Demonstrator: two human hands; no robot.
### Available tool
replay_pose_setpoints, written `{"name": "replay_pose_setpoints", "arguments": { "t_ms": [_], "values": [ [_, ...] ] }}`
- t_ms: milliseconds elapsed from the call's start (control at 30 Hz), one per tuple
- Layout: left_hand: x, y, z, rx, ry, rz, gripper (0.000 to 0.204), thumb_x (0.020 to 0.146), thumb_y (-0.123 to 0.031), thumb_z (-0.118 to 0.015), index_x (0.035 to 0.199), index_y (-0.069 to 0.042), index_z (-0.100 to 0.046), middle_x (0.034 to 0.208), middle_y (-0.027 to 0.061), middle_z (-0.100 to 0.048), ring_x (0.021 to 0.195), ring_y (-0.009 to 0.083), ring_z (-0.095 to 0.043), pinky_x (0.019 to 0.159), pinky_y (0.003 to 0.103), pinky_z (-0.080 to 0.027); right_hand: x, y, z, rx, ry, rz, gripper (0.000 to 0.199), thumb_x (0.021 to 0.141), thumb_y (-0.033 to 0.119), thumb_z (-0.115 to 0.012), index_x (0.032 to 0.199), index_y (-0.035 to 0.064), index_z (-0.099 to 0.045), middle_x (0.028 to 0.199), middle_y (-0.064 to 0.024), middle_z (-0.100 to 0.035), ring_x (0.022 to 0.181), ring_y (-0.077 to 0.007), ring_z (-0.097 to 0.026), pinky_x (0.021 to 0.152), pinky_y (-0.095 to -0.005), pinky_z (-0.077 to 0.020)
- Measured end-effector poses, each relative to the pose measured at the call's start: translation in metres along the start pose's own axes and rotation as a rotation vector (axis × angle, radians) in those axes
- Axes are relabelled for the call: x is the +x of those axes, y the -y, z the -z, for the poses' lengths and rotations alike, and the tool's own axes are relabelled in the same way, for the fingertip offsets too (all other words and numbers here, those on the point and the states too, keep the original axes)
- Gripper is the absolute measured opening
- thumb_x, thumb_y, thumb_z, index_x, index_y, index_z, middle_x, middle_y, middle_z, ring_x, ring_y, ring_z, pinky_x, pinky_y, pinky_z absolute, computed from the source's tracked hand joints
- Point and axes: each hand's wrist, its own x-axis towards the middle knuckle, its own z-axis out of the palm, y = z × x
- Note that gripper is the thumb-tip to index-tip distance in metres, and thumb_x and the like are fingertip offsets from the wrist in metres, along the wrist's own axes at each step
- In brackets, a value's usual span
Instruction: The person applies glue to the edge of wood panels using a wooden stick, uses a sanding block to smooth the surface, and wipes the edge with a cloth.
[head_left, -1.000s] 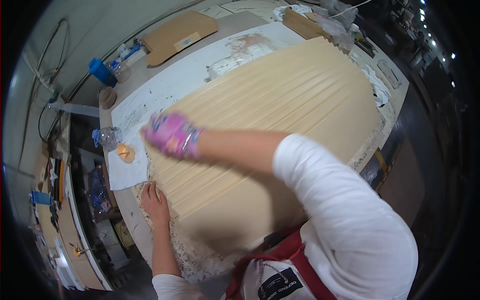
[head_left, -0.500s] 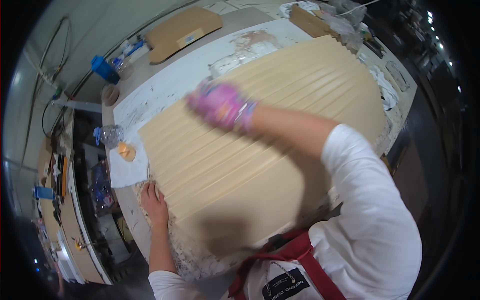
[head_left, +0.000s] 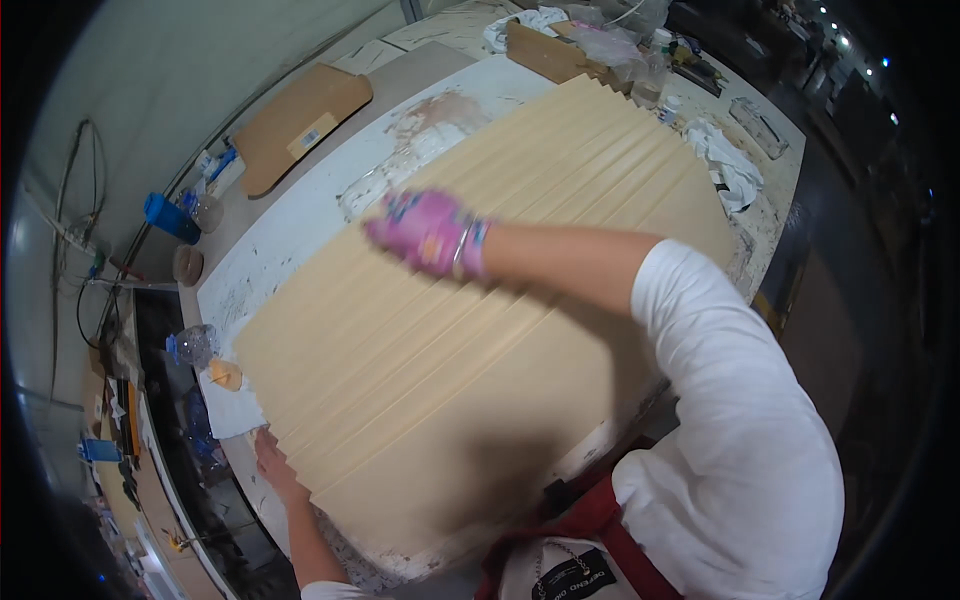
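Your head view looks down and forward from above your arms, near enough that the ribbed cream panel (head_left: pixel 450 350) fills its middle. The wide fisheye takes in most of the bench (head_left: pixel 778 180), bending straight edges toward a dark, rounded rim.

Pale capital lettering stands on a black rectangular patch (head_left: pixel 575 577) on the white front of the person's clothing, below and to the right of the gloved fingers (head_left: pixel 378 232) of the right hand (head_left: pixel 430 235) and well apart from them. The larger letters run slantwise, the line cut short at one end; the smaller print near them is too fine to read. Up and to the left of those fingers, a pale label (head_left: pixel 312 136) on a brown cardboard sheet (head_left: pixel 268 150) bears dark marks, too small to make out.
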Motion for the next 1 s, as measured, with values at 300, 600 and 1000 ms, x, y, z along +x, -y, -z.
{"name": "replay_pose_setpoints", "arguments": {
  "t_ms": [300, 600, 1000],
  "values": [
    [-0.107, -0.15, 0.144, -0.516, -0.43, 0.329, 0.041, 0.094, -0.02, -0.046, 0.127, 0.004, -0.042, 0.127, 0.0182, -0.047, 0.115, 0.0305, -0.046, 0.096, 0.039, -0.036, -0.003, -0.216, 0.167, -0.815, -0.223, -0.241, 0.031, 0.085, 0.027, -0.053, 0.112, 0.0123, -0.056, 0.09, -0.0172, -0.063, 0.08, -0.0333, -0.063, 0.07, -0.0426, -0.0512],
    [-0.032, -0.382, 0.128, -0.667, -0.097, -0.62, 0.026, 0.079, -0.014, -0.059, 0.105, -0.012, -0.062, 0.119, 0.0083, -0.053, 0.113, 0.0236, -0.05, 0.092, 0.037, -0.039, -0.034, -0.141, 0.098, -0.05, -0.149, -0.187, 0.031, 0.084, 0.018, -0.054, 0.115, 0.0131, -0.056, 0.08, -0.0107, -0.059, 0.069, -0.0238, -0.06, 0.059, -0.0357, -0.049],
    [-0.031, -0.39, 0.115, -0.523, -0.216, -0.616, 0.026, 0.075, -0.021, -0.064, 0.101, -0.016, -0.065, 0.116, -0.0036, -0.056, 0.11, 0.0134, -0.05, 0.09, 0.031, -0.037, 0.0, 0.073, -0.078, 0.228, 0.265, 0.701, 0.028, 0.092, 0.029, -0.042, 0.096, 0.0064, -0.057, 0.095, -0.014, -0.06, 0.081, -0.0305, -0.061, 0.073, -0.0409, -0.0486]
  ]
}}
